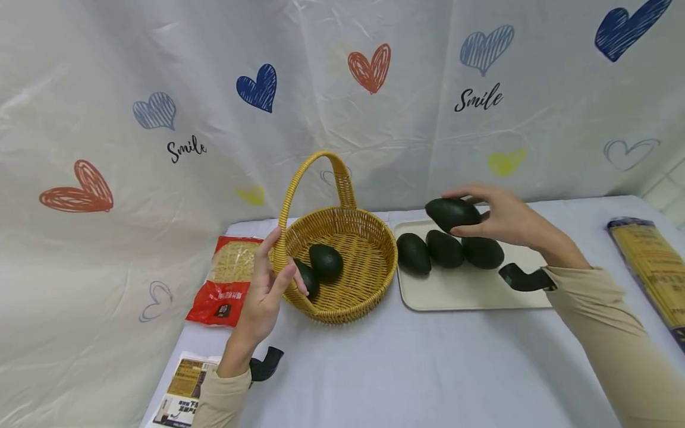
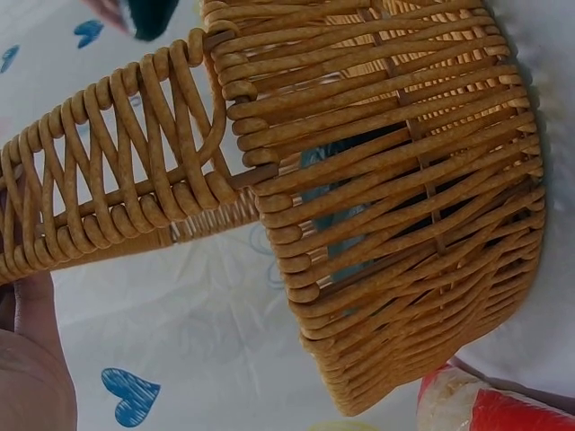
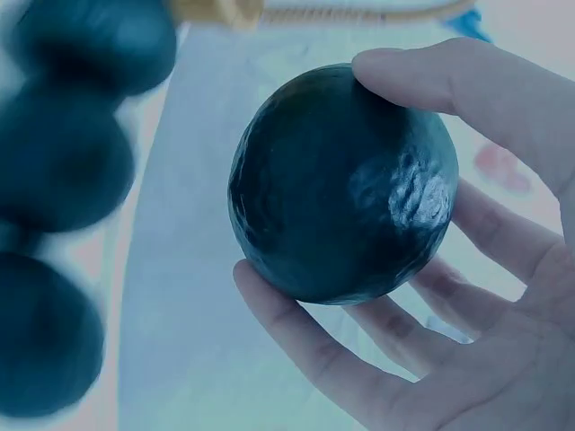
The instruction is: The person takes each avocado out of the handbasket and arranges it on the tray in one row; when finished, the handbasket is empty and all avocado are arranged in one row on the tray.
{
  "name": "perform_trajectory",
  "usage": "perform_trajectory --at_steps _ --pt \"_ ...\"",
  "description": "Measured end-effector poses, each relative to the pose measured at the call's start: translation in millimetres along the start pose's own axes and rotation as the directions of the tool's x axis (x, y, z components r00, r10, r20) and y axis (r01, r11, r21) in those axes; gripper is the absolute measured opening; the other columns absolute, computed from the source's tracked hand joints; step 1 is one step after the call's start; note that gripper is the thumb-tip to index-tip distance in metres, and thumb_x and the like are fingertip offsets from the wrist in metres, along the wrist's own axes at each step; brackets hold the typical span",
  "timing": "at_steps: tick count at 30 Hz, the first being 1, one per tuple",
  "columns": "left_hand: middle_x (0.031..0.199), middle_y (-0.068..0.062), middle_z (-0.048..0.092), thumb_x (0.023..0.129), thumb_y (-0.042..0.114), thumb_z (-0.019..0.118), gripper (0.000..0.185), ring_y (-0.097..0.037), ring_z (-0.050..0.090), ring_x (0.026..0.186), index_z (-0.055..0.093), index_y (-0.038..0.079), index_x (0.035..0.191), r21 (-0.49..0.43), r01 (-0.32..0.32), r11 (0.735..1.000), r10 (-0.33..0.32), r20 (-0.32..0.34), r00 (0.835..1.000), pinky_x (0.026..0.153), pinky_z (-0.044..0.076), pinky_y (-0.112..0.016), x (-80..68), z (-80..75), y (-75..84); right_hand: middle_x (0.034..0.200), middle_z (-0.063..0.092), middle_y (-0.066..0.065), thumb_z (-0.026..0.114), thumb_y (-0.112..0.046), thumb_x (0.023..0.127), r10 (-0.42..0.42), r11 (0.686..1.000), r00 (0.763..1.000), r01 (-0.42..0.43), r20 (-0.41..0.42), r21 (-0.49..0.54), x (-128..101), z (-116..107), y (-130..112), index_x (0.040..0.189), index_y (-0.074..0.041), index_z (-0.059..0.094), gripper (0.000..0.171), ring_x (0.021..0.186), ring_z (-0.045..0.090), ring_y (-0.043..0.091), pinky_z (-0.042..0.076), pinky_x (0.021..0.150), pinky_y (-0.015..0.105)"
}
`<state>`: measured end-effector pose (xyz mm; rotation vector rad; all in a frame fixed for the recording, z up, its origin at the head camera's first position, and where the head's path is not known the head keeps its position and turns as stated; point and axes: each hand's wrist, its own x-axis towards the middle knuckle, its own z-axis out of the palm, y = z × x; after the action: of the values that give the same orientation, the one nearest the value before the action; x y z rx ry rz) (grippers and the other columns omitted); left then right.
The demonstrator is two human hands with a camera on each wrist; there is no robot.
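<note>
A woven yellow basket (image 1: 369, 261) with a tall handle (image 1: 316, 172) stands mid-table, and two dark green avocados (image 1: 325, 261) lie inside it. My left hand (image 1: 267, 285) rests against the basket's left rim with straight, upright fingers; in the left wrist view the basket wall (image 2: 386, 180) fills the frame. My right hand (image 1: 484, 215) grips another avocado (image 1: 452, 213) by its sides in the air, above the cream tray (image 1: 471, 291). The right wrist view shows this avocado (image 3: 341, 180) between thumb and fingers (image 3: 449, 81). Three more avocados (image 1: 444, 248) lie in a row on the tray.
A red noodle packet (image 1: 227, 279) lies left of the basket, and a printed packet (image 1: 182, 392) sits at the near left edge. A long spaghetti pack (image 1: 650, 261) lies at the far right. A heart-printed curtain (image 1: 342, 89) hangs close behind the table.
</note>
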<state>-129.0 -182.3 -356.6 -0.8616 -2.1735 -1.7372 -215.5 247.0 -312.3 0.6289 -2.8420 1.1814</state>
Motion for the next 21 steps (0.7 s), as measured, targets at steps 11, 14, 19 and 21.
perform_trajectory --at_steps 11,14,19,21 --pt "0.081 -0.009 0.058 0.108 -0.004 0.045 0.069 -0.013 0.066 0.074 0.018 0.024 0.165 -0.02 -0.05 0.999 0.05 -0.003 0.999 0.094 0.053 -0.022 -0.4 -1.4 -1.3 0.148 0.049 0.024 0.085 -0.032 0.089 0.237 0.968 0.969 -0.242 -0.069 -0.061 -51.2 -27.5 68.5 0.151 -0.009 0.053 0.073 0.129 0.05 0.048 0.041 0.092 0.058" --pt "0.081 -0.008 0.058 0.108 -0.003 0.045 0.069 -0.013 0.066 0.074 0.018 0.024 0.165 -0.026 -0.054 0.998 0.054 -0.006 0.999 0.093 0.053 -0.022 0.0 -1.4 -1.6 0.149 0.046 0.03 0.083 -0.032 0.091 0.279 0.957 0.957 -0.283 -0.075 -0.059 -57.6 -24.4 81.8 0.152 -0.005 0.049 0.075 0.129 0.048 0.053 0.04 0.092 0.065" --pt "0.082 -0.009 0.058 0.108 -0.003 0.045 0.069 -0.014 0.066 0.075 0.018 0.026 0.165 -0.03 -0.043 0.999 0.043 0.0 0.999 0.096 0.052 -0.023 0.5 -0.1 -2.6 0.149 0.044 0.036 0.079 -0.033 0.095 0.331 0.94 0.938 -0.337 -0.103 -0.048 -65.0 -15.4 99.3 0.151 0.002 0.047 0.074 0.127 0.046 0.058 0.042 0.088 0.058" --pt "0.082 -0.009 0.058 0.108 -0.003 0.045 0.07 -0.014 0.066 0.075 0.017 0.026 0.165 -0.026 -0.041 0.999 0.041 0.002 0.999 0.096 0.052 -0.023 0.6 0.2 -3.2 0.148 0.045 0.037 0.078 -0.034 0.096 0.347 0.934 0.932 -0.353 -0.106 -0.046 -65.7 -11.8 103.4 0.151 0.004 0.047 0.074 0.125 0.046 0.057 0.041 0.087 0.054"
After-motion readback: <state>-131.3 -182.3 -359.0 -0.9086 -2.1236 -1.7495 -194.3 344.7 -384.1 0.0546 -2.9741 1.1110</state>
